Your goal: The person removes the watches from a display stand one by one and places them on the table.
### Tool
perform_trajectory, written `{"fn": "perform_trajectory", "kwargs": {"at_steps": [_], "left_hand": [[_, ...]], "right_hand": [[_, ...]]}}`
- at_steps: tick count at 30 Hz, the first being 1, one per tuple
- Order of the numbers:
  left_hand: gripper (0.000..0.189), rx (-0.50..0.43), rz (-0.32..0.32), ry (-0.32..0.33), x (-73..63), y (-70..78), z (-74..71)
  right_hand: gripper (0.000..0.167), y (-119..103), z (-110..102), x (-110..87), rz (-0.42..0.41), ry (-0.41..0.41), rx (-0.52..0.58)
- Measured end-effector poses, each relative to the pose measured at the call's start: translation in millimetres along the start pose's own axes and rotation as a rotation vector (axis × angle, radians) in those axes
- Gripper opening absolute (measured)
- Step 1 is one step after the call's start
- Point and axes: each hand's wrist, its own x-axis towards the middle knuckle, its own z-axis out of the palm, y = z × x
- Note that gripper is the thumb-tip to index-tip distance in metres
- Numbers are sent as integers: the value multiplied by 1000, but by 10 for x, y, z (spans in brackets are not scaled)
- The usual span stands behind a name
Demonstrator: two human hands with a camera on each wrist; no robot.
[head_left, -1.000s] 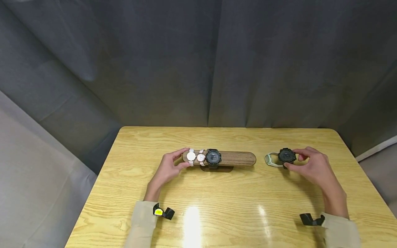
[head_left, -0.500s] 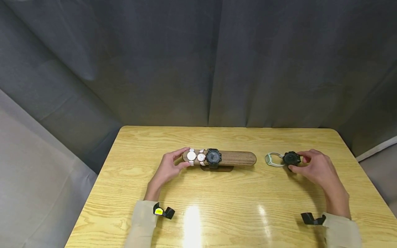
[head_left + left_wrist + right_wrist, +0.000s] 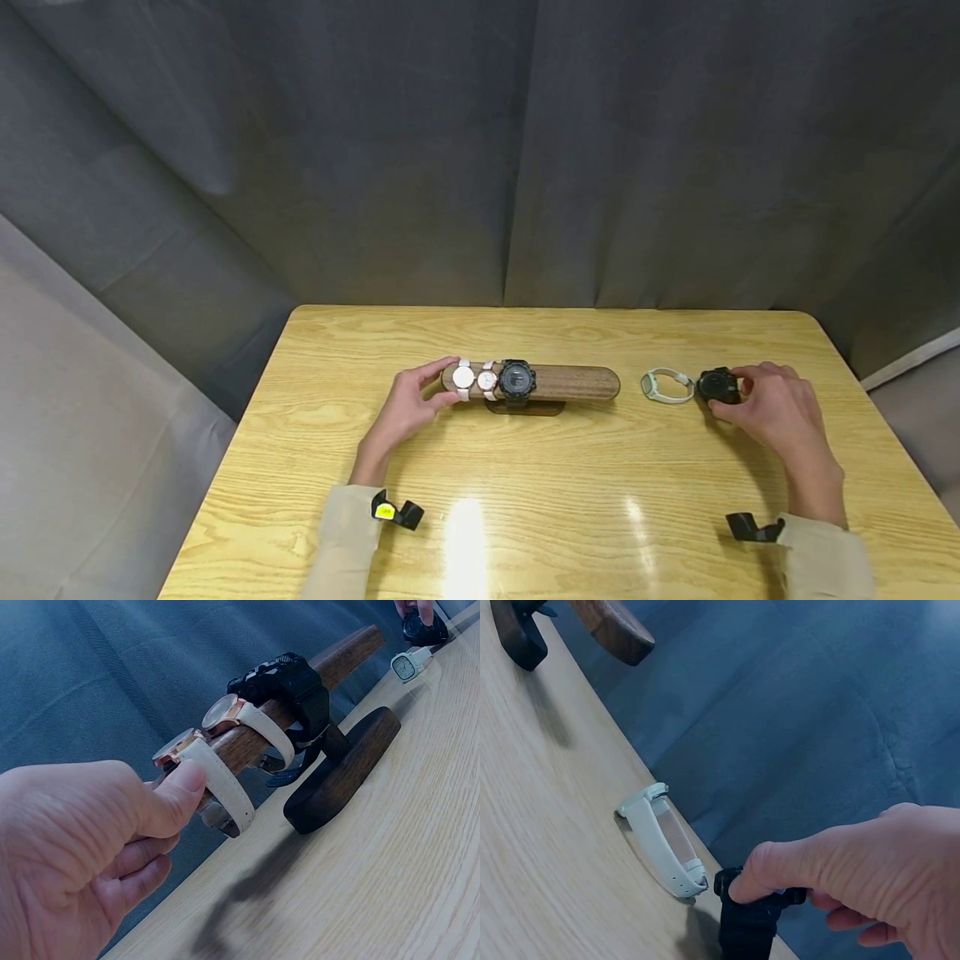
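My left hand (image 3: 408, 407) grips the left end of a wooden watch stand (image 3: 576, 383), its thumb against the white strap of the endmost watch (image 3: 462, 378). Beside that watch, the bar carries a smaller rose-gold watch (image 3: 487, 381) with a pale strap, then a chunky black digital watch (image 3: 517, 380). Far to the right, my right hand (image 3: 780, 410) pinches a second black watch (image 3: 717, 386) between thumb and fingers, low over the table; whether it touches the wood I cannot tell. Just left of it lies a pale green watch (image 3: 660, 847), its strap fastened in a loop.
The light wooden table (image 3: 540, 483) reaches back to a dark grey curtain (image 3: 420, 167). The right part of the stand's bar bears no watch. A dark foot (image 3: 341, 776) supports the bar above the table.
My right hand has moved the black watch a little to the right and lower, apart from the pale green watch. My left hand has stayed on the stand.
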Motion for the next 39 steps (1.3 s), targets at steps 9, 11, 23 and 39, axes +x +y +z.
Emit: {"fn": "perform_trajectory", "kwargs": {"at_steps": [9,11,23,39], "left_hand": [[56,-5,-9,-3,-3,-2,1],[56,-2,-9,-1,-1,-2,4],[57,-8,-24,0,-1,0,5],[57,-9,-20,-2,1,0,4]], "right_hand": [[66,22,68,33,-16,7,-58],[67,23,87,32,-20,10,-62],[67,39,126,17,-10,0,-67],[57,-33,89,25,-66,54,54]]}}
